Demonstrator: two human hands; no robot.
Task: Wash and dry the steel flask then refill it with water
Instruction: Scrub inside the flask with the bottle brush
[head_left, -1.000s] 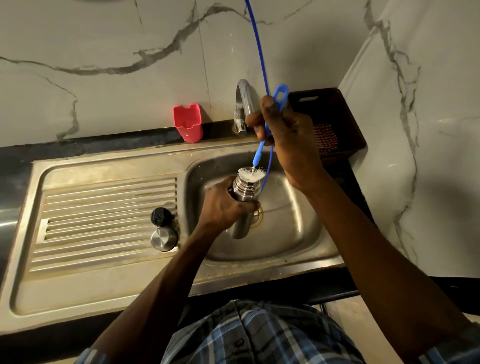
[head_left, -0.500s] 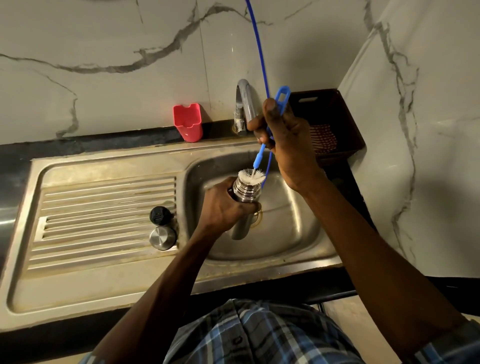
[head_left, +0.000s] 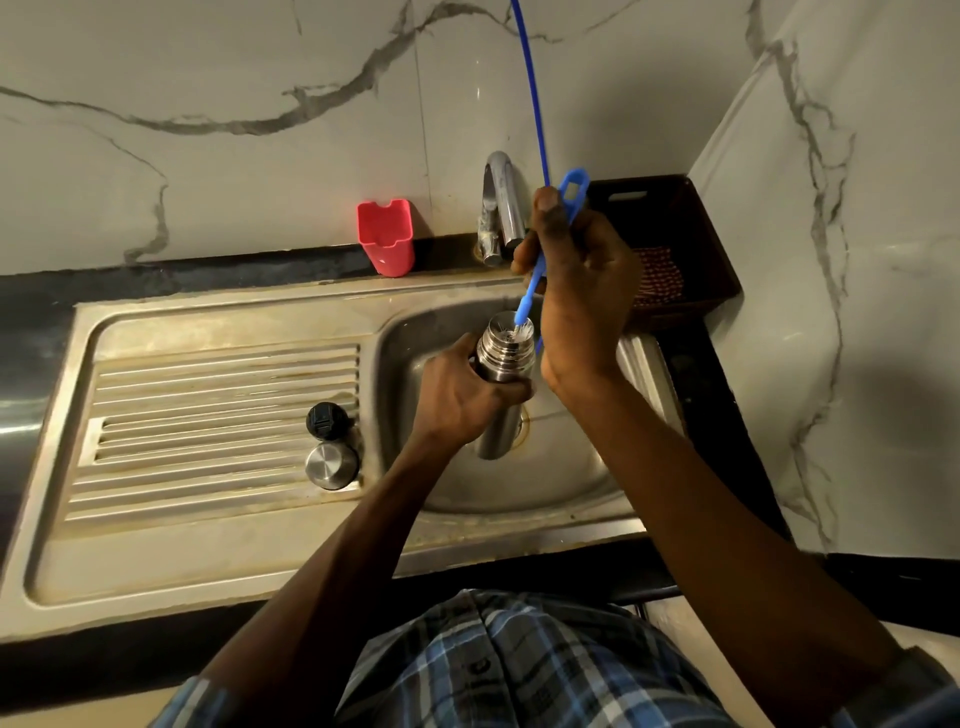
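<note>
Right fingers (head_left: 550, 218) pinch a blue brush (head_left: 540, 260), its bristles at the mouth of the flask (head_left: 506, 358) that the left hand (head_left: 462, 384) grips over the sink (head_left: 519, 478) basin; best keep the flask steady and plunge the brush straight down.

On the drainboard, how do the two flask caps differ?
The black cap is dark and matte; the steel cap is shiny and silver. The black cap lies farther from the person, toward the wall, and the steel cap nearer. The steel cap looks a little wider. Both are round, both sit on the ribbed drainboard close together beside the basin, and neither hand touches them.
</note>
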